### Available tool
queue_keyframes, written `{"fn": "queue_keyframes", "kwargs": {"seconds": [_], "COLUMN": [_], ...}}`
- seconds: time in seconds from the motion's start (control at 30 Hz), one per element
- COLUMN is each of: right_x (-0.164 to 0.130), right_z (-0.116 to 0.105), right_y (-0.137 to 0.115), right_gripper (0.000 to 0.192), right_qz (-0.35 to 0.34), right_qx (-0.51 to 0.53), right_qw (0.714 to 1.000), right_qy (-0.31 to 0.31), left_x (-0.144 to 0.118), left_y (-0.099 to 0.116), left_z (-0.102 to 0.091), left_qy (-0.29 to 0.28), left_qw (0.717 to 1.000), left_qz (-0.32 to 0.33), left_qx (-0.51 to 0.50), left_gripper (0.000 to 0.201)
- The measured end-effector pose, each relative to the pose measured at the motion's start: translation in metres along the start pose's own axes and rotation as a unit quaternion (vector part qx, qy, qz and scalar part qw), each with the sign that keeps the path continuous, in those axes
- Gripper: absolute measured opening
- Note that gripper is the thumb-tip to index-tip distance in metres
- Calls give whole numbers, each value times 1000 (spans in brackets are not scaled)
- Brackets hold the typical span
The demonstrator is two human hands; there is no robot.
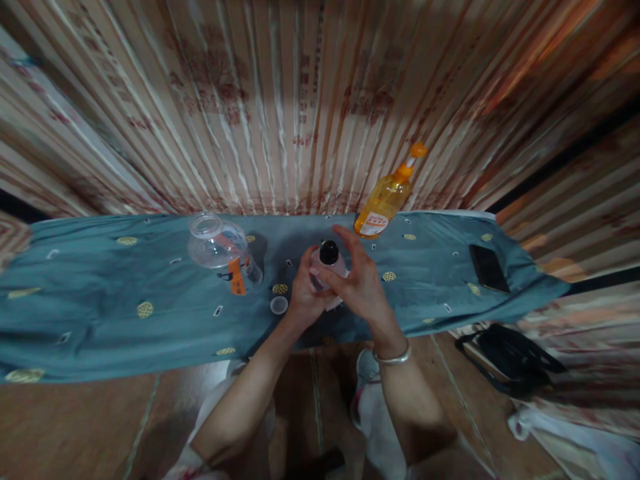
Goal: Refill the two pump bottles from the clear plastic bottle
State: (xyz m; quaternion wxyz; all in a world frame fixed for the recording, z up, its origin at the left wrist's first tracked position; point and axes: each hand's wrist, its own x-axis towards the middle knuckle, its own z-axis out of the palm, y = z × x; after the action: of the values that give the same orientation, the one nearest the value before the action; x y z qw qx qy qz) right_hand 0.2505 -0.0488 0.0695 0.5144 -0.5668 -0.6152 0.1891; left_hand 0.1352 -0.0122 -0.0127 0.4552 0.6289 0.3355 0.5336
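Note:
My left hand point(311, 290) is closed round a small clear bottle point(341, 265) with a black cap point(329, 251), holding it over the middle of the cloth-covered table. On the bottle's right side is my right hand point(361, 277), its thumb lying across the bottle and its index finger stretched out beyond the cap. Whether that thumb presses on the bottle is hard to tell. A small round whitish lid point(279, 305) lies on the cloth just left of my left hand.
A large clear plastic bottle point(210, 250) with an orange label stands at left. Behind my right hand is a pump bottle of orange-yellow liquid point(385, 203). A black phone point(489, 268) lies near the right end of the blue-green tablecloth point(175, 307). A black bag point(515, 360) rests below, at right.

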Motion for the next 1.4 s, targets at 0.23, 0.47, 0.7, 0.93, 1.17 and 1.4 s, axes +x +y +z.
{"fn": "queue_keyframes", "kwargs": {"seconds": [0.23, 0.47, 0.7, 0.93, 1.17, 1.4], "right_x": [0, 0, 0, 0, -1, -1], "right_z": [0, 0, 3, 1, 5, 1], "right_y": [3, 2, 3, 4, 1, 1], "right_gripper": [34, 56, 36, 41, 45, 34], "right_qz": [-2, 5, 7, -24, -6, -56], "right_qx": [9, 14, 1, 5, -40, -14], "right_qw": [1000, 1000, 999, 1000, 998, 998], "right_qy": [-1, 16, 46, 13, 51, 13], "left_x": [-1, 0, -1, -1, 0, -2], "left_y": [4, 1, 1, 0, -1, -2], "left_z": [0, 0, 1, 1, 1, 0], "left_qy": [-2, -3, -5, 1, -1, 2], "left_qw": [1000, 1000, 1000, 1000, 1000, 1000], "left_qz": [-17, -20, -8, -13, 5, -11], "left_qx": [2, 7, 7, 9, 3, 17], "left_gripper": [84, 87, 86, 85, 85, 88]}}
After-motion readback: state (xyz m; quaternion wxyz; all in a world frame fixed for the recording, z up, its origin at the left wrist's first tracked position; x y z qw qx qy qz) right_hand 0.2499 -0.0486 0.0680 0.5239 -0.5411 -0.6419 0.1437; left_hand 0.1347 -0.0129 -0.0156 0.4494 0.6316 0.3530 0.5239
